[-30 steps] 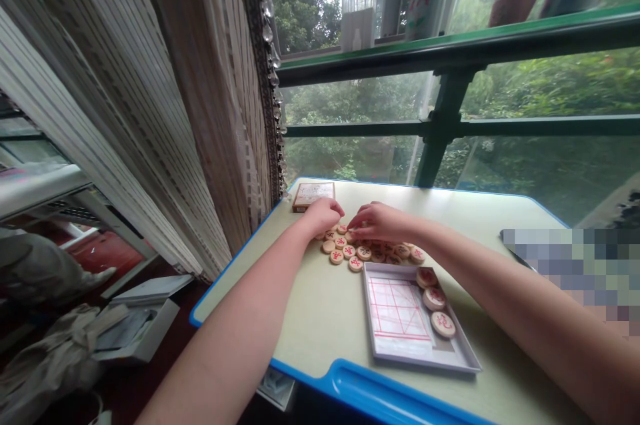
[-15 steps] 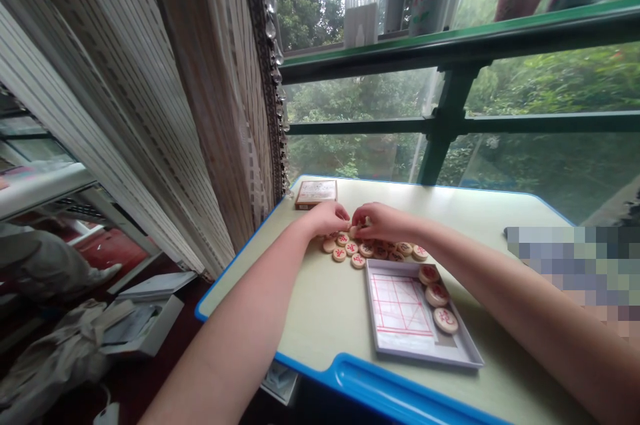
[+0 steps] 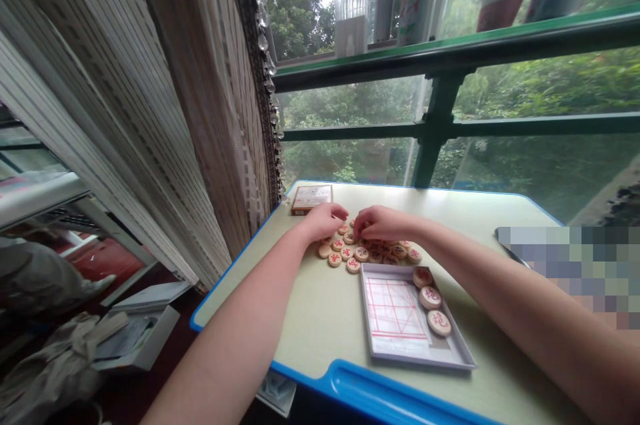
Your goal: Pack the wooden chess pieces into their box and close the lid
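Several round wooden Chinese chess pieces (image 3: 347,253) with red or dark characters lie in a loose cluster on the table. My left hand (image 3: 324,219) is at the cluster's left side, its thumb and fingers apart and nothing visible between them. Over the pieces at the right, my right hand (image 3: 381,221) has its fingers curled down and drawn together; whatever is between the fingertips is hidden. Nearer to me stands a shallow white box tray (image 3: 423,361). Inside it, a folded paper board with red lines (image 3: 395,308) lies beside three stacked or leaning red-marked pieces (image 3: 439,322) along the right side.
The pale table (image 3: 310,318) has a blue rim with a molded groove (image 3: 390,391) in front. A flat box lid (image 3: 311,199) lies at the back left. Curtains (image 3: 190,98) hang at the left; a green-framed window (image 3: 433,125) with a can (image 3: 418,8) on its sill is behind.
My right hand has shifted slightly off the pieces between the hands, so more of them show. My left hand's fingers have parted a little. The view has tilted slightly.
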### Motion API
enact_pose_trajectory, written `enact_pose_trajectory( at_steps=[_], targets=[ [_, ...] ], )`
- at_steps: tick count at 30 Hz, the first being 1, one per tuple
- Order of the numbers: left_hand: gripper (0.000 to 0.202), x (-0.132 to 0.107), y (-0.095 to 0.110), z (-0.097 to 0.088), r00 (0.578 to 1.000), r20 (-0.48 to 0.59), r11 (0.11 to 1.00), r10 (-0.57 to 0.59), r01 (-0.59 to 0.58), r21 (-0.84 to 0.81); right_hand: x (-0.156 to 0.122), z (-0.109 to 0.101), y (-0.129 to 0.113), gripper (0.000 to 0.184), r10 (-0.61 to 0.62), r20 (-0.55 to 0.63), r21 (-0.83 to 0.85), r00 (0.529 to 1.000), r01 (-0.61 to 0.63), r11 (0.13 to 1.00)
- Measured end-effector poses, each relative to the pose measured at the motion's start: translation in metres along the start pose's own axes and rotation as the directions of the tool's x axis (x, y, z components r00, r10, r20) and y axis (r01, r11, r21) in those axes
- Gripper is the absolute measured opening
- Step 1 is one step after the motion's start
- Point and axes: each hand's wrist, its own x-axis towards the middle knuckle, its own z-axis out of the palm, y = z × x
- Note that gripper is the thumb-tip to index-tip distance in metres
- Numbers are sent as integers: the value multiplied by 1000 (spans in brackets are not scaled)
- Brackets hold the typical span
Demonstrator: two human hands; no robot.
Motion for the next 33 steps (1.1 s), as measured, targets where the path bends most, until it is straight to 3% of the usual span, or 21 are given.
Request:
enact_pose_trajectory(
  at_steps=[4,10,14,17,20,24,27,33],
  targets=[
    [22,2,1,-2,996,-70,995,-52,58,82,0,2,-2,23,-3,-64,-8,998,3,1000],
    [29,-6,2,-4,998,56,994,-42,36,108,4,3,-1,21,-73,-187,-116,980,52,992],
    [33,-5,-1,-1,998,59,1000,-20,19,23,5,1,6,19,-100,-239,-182,966,57,982],
    [36,-3,-1,-1,999,27,1000,-26,26,-15,4,0,14,19,-79,-266,-149,961,40,988],
    [37,-5,3,-3,997,-8,995,-72,72,70,3,2,20,19,-60,-296,-103,953,30,994],
    [40,-11,9,-7,994,48,978,-93,83,192,2,6,21,21,-41,-306,-55,951,25,998],
    [41,-13,8,-7,992,87,980,-92,75,184,3,10,19,20,-88,-320,-73,943,68,995],
    [47,-5,-1,-6,998,-34,989,-52,56,140,5,11,13,20,-159,-396,-130,904,116,985]
  ],
)
